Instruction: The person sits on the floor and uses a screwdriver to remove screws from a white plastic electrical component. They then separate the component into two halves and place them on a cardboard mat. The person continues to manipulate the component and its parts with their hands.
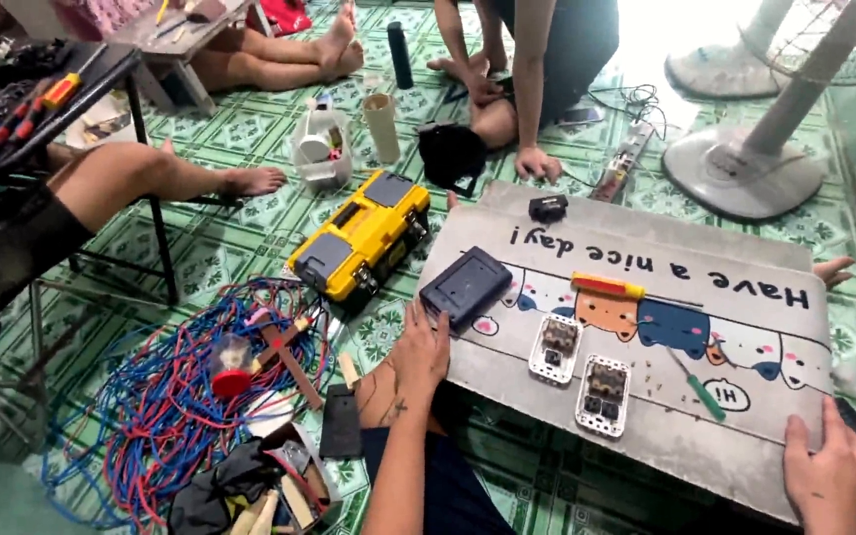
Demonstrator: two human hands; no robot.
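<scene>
A grey mat with cartoon animals (pixel 745 396) lies tilted across my lap. My left hand (pixel 420 354) grips its near-left edge, beside a dark grey cover plate (pixel 466 286). My right hand (pixel 832 476) holds the mat's near-right corner. On the mat lie two white switch frames (pixel 556 349) (pixel 602 395), a red-and-yellow screwdriver (pixel 611 287), a green screwdriver (pixel 702 393), a small black part (pixel 548 207) and some tiny screws.
A yellow toolbox (pixel 361 236) sits left of the mat. A tangle of blue and red wire (pixel 151 406) covers the green tiled floor. Other people sit around; one rests a hand (pixel 537 163) near the mat's far edge. Fan bases (pixel 740 168) stand at right.
</scene>
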